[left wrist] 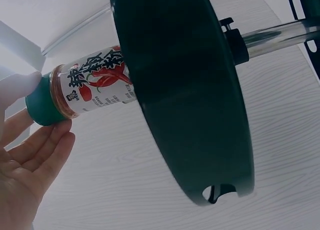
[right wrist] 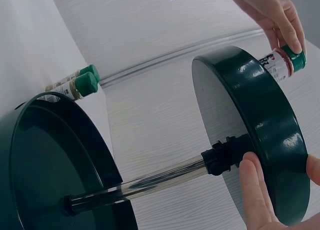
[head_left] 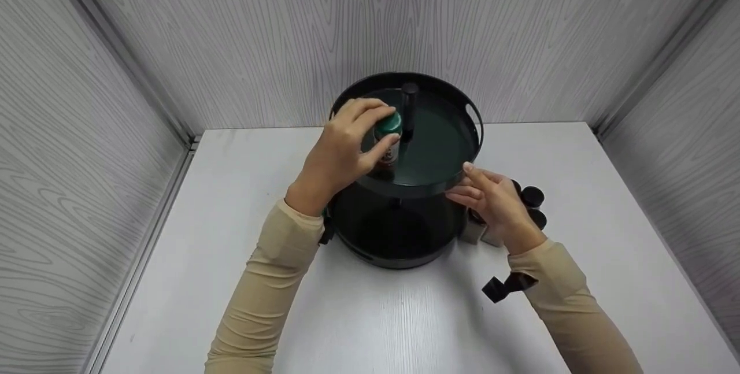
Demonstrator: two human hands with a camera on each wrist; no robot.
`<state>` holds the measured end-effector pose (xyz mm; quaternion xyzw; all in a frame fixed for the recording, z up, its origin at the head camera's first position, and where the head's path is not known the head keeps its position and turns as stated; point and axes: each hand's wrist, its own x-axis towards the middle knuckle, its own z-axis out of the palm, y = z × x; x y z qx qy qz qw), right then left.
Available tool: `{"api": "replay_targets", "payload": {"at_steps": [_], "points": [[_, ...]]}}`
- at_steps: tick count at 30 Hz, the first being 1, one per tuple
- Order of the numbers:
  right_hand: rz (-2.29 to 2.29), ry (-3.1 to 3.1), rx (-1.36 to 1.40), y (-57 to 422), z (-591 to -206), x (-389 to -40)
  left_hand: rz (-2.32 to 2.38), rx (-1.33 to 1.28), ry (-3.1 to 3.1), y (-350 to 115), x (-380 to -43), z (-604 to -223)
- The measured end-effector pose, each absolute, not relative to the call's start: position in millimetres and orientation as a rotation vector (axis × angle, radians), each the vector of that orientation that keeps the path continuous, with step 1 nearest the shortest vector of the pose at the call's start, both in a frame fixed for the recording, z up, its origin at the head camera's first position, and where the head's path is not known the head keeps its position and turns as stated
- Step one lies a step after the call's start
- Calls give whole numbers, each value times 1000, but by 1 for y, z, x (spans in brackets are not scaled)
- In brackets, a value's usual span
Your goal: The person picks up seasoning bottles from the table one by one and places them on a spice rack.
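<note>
Inspection finds a seasoning bottle (head_left: 391, 153) within the upper tray (head_left: 439, 148) of a two-level stand, left of the short black post (head_left: 409, 108) and close to it. The left hand (head_left: 341, 145) has its grip on the green cap (head_left: 388, 123), pinching it between thumb and fingers. The bottle stands roughly upright; whether its base bears on the tray floor cannot be confirmed, the rim hiding it in the left wrist view (the label, with its red chillies, reads clearly there). The right hand (head_left: 491, 200) pinches the upper tray's near right edge, thumb at the rim and fingers beneath. Below is the lower tray (head_left: 399, 263), joined by a clear pole (right wrist: 162, 177). Black-capped jars (head_left: 532, 196) sit on the table (head_left: 381, 328) at the right. In this inspector's judgement, the step in hand is placing the bottle on the upper level; the next move calls for seating the base flat, then freeing the cap without tipping it, the right hand steadying the tray meanwhile.
</note>
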<state>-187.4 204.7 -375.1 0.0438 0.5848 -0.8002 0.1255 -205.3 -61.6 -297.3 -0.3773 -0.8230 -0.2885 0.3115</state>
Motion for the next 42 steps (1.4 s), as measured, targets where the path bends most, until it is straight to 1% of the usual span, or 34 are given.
{"api": "replay_targets", "payload": {"at_steps": [15, 32, 42], "points": [[-2352, 1690, 133, 202, -376, -187, -787, -1001, -2231, -48, -219, -305], [-2350, 1691, 157, 200, -374, -186, -802, -1026, -2291, -36, -226, -312], [-2335, 1714, 157, 200, -376, -187, -823, -974, -2350, -33, -229, -313]]}}
